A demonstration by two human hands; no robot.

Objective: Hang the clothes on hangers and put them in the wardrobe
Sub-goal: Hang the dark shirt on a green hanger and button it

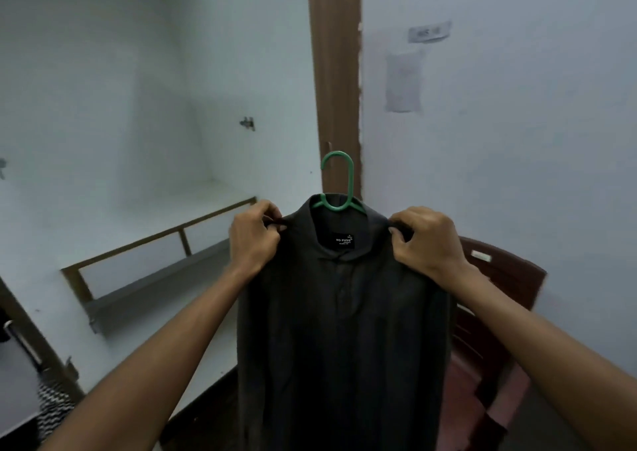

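Gripping 1 dark shirt (344,312) on 1 green hanger (339,188): 2 hands, left hand (253,240), right hand (425,243).

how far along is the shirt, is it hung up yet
Done: the dark shirt is already on the green hanger. In hand: the left hand and right hand grip its shoulders. Left: it still has to go into the wardrobe.

A white wardrobe shelf (113,223), edged by a brown wooden frame (162,235), was seen to the left of the left hand's fingers (263,214). A dark red plastic chair (496,312) was placed below and behind the right hand's fingers (401,233); nothing was seen lying on either.
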